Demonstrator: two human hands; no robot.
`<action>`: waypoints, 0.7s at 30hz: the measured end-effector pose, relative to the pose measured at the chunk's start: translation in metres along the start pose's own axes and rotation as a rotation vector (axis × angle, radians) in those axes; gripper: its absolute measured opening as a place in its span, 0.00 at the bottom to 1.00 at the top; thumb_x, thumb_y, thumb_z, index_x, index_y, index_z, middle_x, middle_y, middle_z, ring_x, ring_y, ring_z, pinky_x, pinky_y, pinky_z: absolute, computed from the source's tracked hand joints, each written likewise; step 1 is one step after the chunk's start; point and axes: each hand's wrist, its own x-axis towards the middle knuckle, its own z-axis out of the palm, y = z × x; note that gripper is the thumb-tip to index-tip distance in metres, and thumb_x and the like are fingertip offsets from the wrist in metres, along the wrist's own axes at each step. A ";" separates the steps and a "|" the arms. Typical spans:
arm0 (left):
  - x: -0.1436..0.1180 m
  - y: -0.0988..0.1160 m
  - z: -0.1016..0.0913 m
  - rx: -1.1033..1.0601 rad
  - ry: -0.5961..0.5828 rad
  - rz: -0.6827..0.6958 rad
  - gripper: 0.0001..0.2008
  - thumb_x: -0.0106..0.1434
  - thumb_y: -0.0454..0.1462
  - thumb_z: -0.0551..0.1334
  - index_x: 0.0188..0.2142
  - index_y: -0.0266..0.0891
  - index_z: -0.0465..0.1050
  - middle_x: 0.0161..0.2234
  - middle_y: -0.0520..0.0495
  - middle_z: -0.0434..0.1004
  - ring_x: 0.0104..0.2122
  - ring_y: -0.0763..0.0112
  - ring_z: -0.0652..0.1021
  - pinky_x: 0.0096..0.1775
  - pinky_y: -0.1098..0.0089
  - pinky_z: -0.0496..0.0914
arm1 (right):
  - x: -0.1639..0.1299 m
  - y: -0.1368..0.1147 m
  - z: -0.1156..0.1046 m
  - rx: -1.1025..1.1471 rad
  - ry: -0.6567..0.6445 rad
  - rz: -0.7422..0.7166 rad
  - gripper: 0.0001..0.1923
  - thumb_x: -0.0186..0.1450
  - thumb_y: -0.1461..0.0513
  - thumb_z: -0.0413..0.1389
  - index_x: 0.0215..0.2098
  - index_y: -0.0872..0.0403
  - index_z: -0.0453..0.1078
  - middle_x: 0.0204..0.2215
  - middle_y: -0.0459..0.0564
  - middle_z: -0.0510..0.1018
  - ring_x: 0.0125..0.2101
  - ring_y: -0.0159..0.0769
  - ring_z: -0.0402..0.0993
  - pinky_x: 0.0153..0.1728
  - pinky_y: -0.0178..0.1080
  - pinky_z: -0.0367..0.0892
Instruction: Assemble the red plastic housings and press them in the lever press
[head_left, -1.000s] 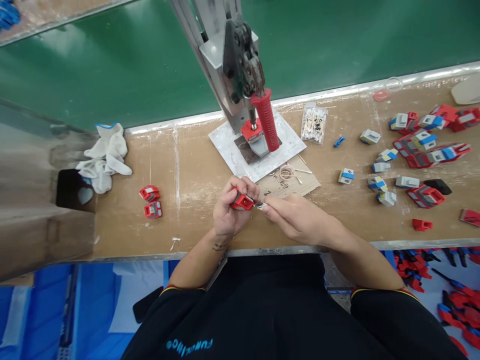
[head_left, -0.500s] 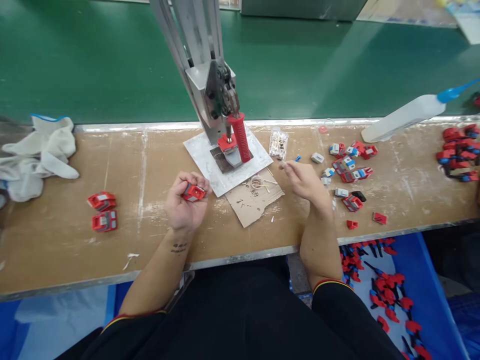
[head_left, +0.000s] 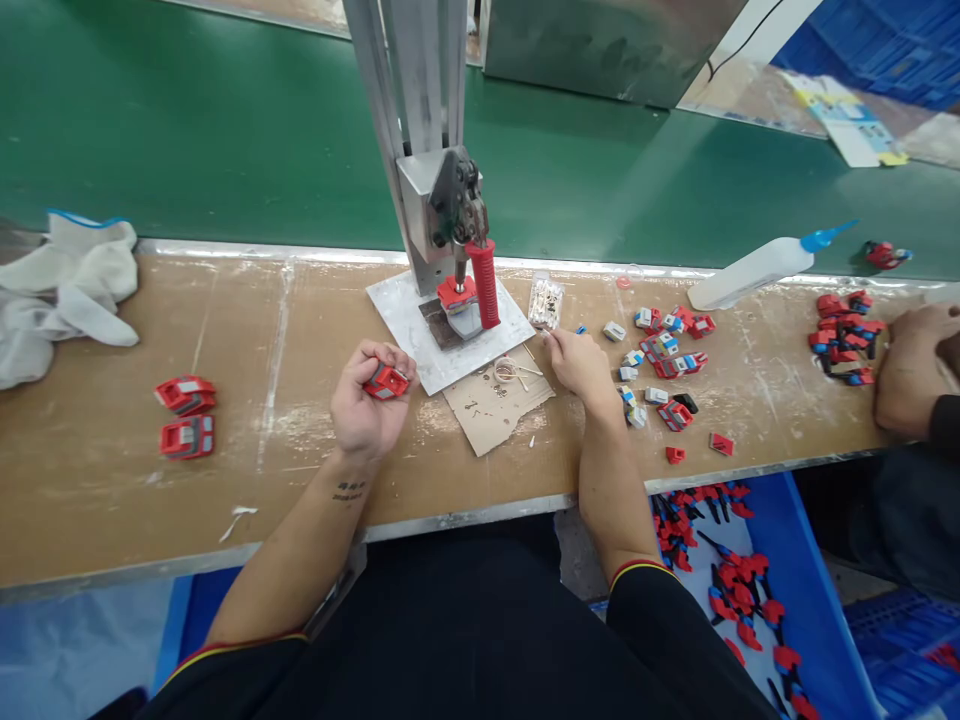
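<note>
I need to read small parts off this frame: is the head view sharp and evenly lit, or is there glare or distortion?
Head view: even overhead light, soft shadows; mild glare on the bench's metal edge; wide-angle bowing at the borders; the small parts are too tiny for detail.

pretty clearly a factory assembly line: a worn wooden workbench (head_left: 300, 330) is set along a green conveyor belt (head_left: 225, 140), with a hand press (head_left: 450, 240) bolted on. small red plastic parts (head_left: 671, 345) are scattered about and heaped in a blue bin (head_left: 795, 560) below.
</note>
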 end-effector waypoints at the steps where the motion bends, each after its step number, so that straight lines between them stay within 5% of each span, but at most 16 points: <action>1: 0.000 0.000 0.000 -0.002 -0.003 0.002 0.06 0.55 0.37 0.64 0.25 0.38 0.69 0.24 0.48 0.67 0.25 0.72 0.71 0.27 0.74 0.68 | 0.000 0.001 0.000 0.003 0.012 -0.009 0.23 0.78 0.55 0.41 0.51 0.52 0.77 0.49 0.63 0.84 0.49 0.55 0.80 0.45 0.47 0.70; 6: 0.001 0.000 0.000 -0.027 0.020 -0.008 0.07 0.53 0.37 0.65 0.25 0.38 0.70 0.24 0.49 0.67 0.25 0.72 0.70 0.26 0.74 0.67 | -0.002 0.013 0.006 0.035 0.101 -0.090 0.22 0.77 0.61 0.41 0.57 0.52 0.75 0.55 0.60 0.81 0.55 0.50 0.77 0.52 0.46 0.69; 14: -0.002 0.001 0.004 -0.195 0.066 -0.118 0.09 0.54 0.41 0.64 0.30 0.37 0.73 0.28 0.46 0.69 0.29 0.69 0.72 0.30 0.71 0.70 | -0.006 0.027 0.012 0.070 0.266 -0.111 0.17 0.74 0.59 0.49 0.51 0.55 0.77 0.50 0.65 0.81 0.51 0.56 0.76 0.52 0.54 0.69; 17: -0.004 -0.003 0.002 -0.216 0.051 -0.142 0.11 0.49 0.38 0.64 0.33 0.37 0.74 0.32 0.43 0.73 0.33 0.65 0.75 0.35 0.68 0.73 | -0.016 0.025 0.002 0.255 0.320 -0.365 0.12 0.73 0.58 0.53 0.48 0.52 0.77 0.44 0.59 0.81 0.47 0.51 0.77 0.51 0.51 0.70; 21: -0.004 -0.008 -0.002 -0.133 0.003 -0.153 0.12 0.49 0.34 0.64 0.36 0.38 0.76 0.36 0.43 0.76 0.35 0.66 0.76 0.38 0.68 0.74 | -0.026 0.015 -0.002 0.404 0.121 -0.720 0.08 0.71 0.56 0.59 0.45 0.50 0.76 0.40 0.52 0.81 0.43 0.44 0.77 0.47 0.45 0.72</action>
